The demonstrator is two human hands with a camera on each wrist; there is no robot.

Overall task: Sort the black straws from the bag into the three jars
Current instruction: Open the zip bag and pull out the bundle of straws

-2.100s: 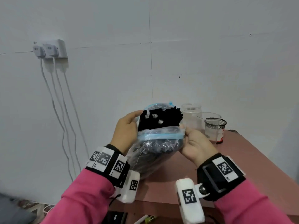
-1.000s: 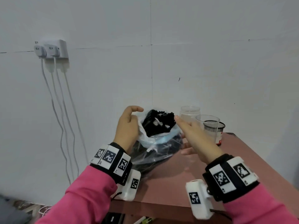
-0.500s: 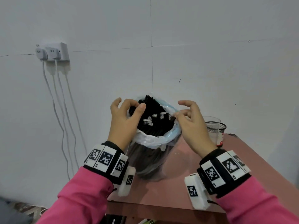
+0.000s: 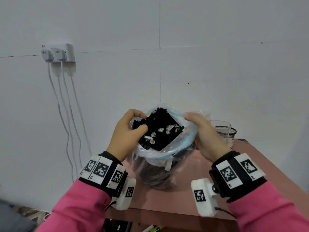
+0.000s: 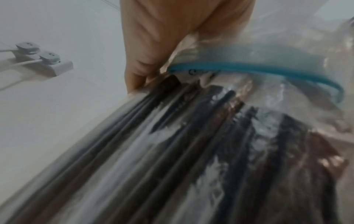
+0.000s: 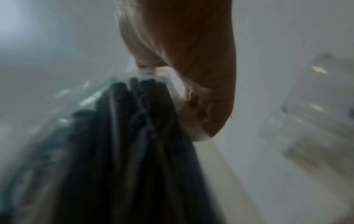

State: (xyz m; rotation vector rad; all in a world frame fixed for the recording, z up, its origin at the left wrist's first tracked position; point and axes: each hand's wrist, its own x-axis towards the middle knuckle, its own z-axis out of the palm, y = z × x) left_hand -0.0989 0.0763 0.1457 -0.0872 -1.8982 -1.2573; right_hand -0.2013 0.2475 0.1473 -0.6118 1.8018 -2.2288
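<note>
A clear zip bag (image 4: 155,171) with a blue rim stands on the brown table (image 4: 242,186), its mouth rolled down. A thick bundle of black straws (image 4: 160,129) sticks out of it, some with clear wrapper ends. My left hand (image 4: 127,131) grips the bag's left rim with its thumb on the straw tops. My right hand (image 4: 202,131) grips the right rim. Behind my right hand stand a clear jar (image 4: 203,113), a clear cup (image 4: 220,131) and a black mesh pot (image 4: 231,133). The left wrist view shows the blue rim (image 5: 268,69) and the straws (image 5: 172,144) through plastic.
A white wall stands just behind the table. A socket block with two white plugs (image 4: 57,53) is on the wall at left, with cables hanging down. The table's front edge (image 4: 167,213) lies between my wrists. Table surface shows to the right of the bag.
Both hands have pulled the bag's mouth wider and pushed the rim further down the bundle. My right hand has moved out to the right rim and my left thumb now lies on the straws.
</note>
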